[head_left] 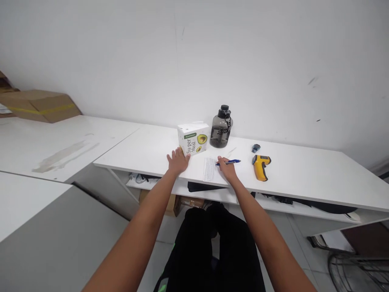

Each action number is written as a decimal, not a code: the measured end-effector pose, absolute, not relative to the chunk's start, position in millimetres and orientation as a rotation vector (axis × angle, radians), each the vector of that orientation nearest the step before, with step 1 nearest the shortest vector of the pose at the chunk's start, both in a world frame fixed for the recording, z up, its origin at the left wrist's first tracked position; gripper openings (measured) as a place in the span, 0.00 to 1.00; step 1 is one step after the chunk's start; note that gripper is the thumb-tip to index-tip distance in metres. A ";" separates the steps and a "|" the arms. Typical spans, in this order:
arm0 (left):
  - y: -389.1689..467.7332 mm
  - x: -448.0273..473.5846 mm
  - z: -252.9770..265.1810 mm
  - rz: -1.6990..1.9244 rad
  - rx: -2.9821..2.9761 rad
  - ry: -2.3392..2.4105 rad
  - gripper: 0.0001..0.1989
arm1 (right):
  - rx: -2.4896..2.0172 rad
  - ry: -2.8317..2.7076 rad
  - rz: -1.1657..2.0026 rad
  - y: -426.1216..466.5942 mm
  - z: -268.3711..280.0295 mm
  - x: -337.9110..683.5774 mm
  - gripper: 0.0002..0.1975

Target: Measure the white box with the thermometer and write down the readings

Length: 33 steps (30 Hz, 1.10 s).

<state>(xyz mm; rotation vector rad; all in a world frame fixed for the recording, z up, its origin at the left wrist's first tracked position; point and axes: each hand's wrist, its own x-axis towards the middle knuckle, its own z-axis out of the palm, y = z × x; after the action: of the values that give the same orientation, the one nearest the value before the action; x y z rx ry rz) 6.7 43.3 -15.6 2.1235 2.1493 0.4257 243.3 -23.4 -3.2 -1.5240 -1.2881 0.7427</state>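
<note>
My right hand (pixel 227 169) grips a blue pen (pixel 233 161), its tip by the right edge of a paper slip (pixel 209 169) covered in small lines of writing. Fingers spread, my left hand (pixel 178 162) lies on the white desk (pixel 146 150) at the lower left of a white box (pixel 193 140). The box stands upright and shows avocado pictures and the words "Su-per Meal". Whether the left fingertips touch the box I cannot tell. Just right of the box stands a dark, see-through water jug (pixel 220 129) with a black cap.
A yellow infrared thermometer (pixel 260 167) lies to the right, with a small dark blue object (pixel 255 148) behind it. On the left surface sits a taped cardboard box (pixel 41 105). Below the desktop, a shelf (pixel 179 187) holds dark items. A wall runs behind the desk.
</note>
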 end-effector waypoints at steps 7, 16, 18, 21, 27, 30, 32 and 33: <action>43.0 5.6 -15.3 0.423 2.140 2.163 0.40 | -1.539 -1.264 0.624 -5.1 -7.4 242.9 0.21; 42.9 6.8 -15.0 0.439 2.136 2.161 0.40 | -1.617 -1.391 0.485 -5.4 -7.9 243.6 0.19; 42.8 6.8 -14.3 0.435 2.137 2.161 0.40 | -1.605 -1.397 0.500 -5.2 -7.6 244.7 0.18; 42.8 7.0 -13.5 0.416 2.131 2.160 0.40 | -1.610 -1.406 0.525 -5.0 -7.4 245.4 0.17; 43.4 6.9 -13.9 0.428 2.122 2.150 0.40 | -1.593 -1.406 0.587 -6.5 -8.0 245.2 0.16; 43.5 6.8 -14.4 0.443 2.116 2.150 0.40 | -1.562 -1.401 0.629 -7.6 -7.8 246.0 0.15; 43.4 6.8 -14.7 0.452 2.114 2.149 0.41 | -1.546 -1.395 0.637 -7.9 -7.4 246.6 0.16; 43.3 6.8 -14.8 0.456 2.115 2.146 0.41 | -1.543 -1.389 0.634 -7.8 -7.2 246.8 0.16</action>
<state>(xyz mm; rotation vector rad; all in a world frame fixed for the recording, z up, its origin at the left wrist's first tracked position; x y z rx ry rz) 6.8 43.3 -14.8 2.1145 2.1462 0.4560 246.8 -7.8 -7.2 -1.5429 -1.3886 0.6336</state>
